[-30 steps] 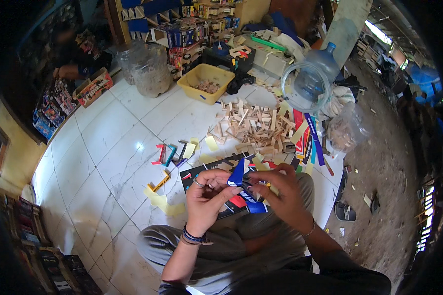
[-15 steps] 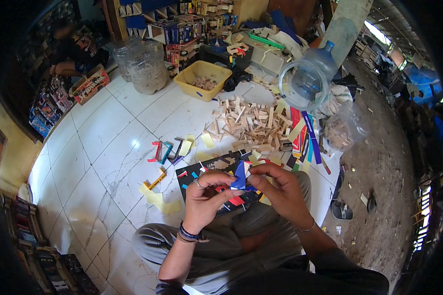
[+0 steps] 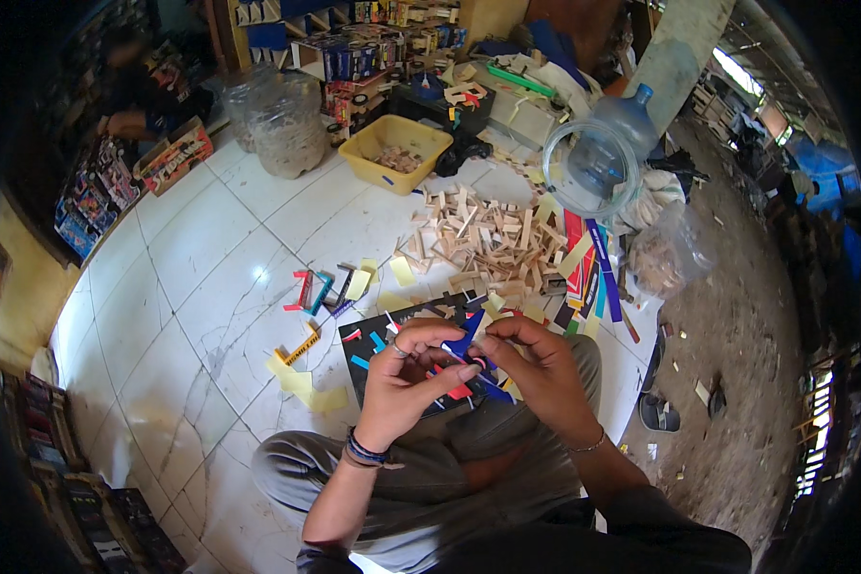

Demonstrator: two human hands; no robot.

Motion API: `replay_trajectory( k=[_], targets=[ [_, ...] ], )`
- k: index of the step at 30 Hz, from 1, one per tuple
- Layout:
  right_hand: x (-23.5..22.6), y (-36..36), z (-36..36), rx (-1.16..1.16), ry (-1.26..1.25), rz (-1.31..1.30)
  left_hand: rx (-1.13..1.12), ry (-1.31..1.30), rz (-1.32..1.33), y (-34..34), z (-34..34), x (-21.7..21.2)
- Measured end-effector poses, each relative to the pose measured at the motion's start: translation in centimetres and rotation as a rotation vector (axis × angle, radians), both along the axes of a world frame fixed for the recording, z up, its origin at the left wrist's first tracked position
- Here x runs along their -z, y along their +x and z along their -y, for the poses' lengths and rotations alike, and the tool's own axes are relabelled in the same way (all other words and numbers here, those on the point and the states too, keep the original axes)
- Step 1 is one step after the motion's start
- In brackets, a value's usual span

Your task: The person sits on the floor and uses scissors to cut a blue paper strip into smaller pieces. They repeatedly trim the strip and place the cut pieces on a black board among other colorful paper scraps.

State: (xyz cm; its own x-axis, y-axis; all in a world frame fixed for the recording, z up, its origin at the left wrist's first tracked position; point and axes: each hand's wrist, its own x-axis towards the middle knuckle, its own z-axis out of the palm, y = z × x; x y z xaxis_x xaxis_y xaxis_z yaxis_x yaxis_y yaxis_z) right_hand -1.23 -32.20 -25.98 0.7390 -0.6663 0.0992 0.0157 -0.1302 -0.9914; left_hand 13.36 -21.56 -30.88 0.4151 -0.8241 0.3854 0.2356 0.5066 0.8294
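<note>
Above my lap, my left hand (image 3: 404, 383) grips a blue strip (image 3: 466, 337) that looks like paper or sticker, between thumb and bent fingers. My right hand (image 3: 538, 371) pinches at the strip's right side, close to the left fingertips. A bit of pale yellow shows by the right fingertips; I cannot tell if it belongs to the strip. Beneath the hands lies a black board (image 3: 358, 330) with small red, blue and white pieces on it, partly hidden by the hands.
Beyond the board spreads a heap of small wooden pieces (image 3: 493, 239). Coloured strips (image 3: 603, 263) lie right of it. Small red, teal and black frames (image 3: 318, 292) and a yellow piece (image 3: 301, 344) sit left. A yellow tub (image 3: 392, 177) stands farther back; a person (image 3: 134, 96) sits far left.
The blue strip has turned between my fingers: its broad face with a white part showed before, and now it looks narrower and slanted. Both hands stay nearly in place.
</note>
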Motion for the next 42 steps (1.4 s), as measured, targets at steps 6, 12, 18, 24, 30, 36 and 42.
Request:
replay_trajectory(
  k=[6, 12, 18, 24, 30, 36, 42],
  targets=[
    [0.4, 0.0, 0.1, 0.03, -0.127, -0.054, -0.015, 0.07, -0.062, 0.0, 0.1, 0.7],
    [1.2, 0.2, 0.7, 0.021, -0.087, -0.008, -0.006, 0.107, -0.078, 0.3, -0.2, 0.5],
    [5.7, 0.1, 4.7, 0.153, -0.301, -0.131, -0.107, 0.171, -0.075, 1.8, -0.6, 0.0],
    [13.6, -2.8, 6.8, -0.123, -0.898, -0.542, -0.165, 0.188, -0.13, 4.8, -1.6, -0.3],
    [16.2, -3.2, 6.6, -0.067, -0.899, -0.699, -0.023, 0.194, -0.382, 5.7, -2.2, -0.6],
    [11.7, -0.5, 5.9, -0.028, -0.683, -0.465, 0.186, 0.113, -0.486, 5.3, -2.4, -0.5],
    [1.5, 1.3, 3.1, -0.064, -0.19, 0.01, 0.329, 0.155, -0.47, 3.8, -1.6, 0.0]
  ],
)
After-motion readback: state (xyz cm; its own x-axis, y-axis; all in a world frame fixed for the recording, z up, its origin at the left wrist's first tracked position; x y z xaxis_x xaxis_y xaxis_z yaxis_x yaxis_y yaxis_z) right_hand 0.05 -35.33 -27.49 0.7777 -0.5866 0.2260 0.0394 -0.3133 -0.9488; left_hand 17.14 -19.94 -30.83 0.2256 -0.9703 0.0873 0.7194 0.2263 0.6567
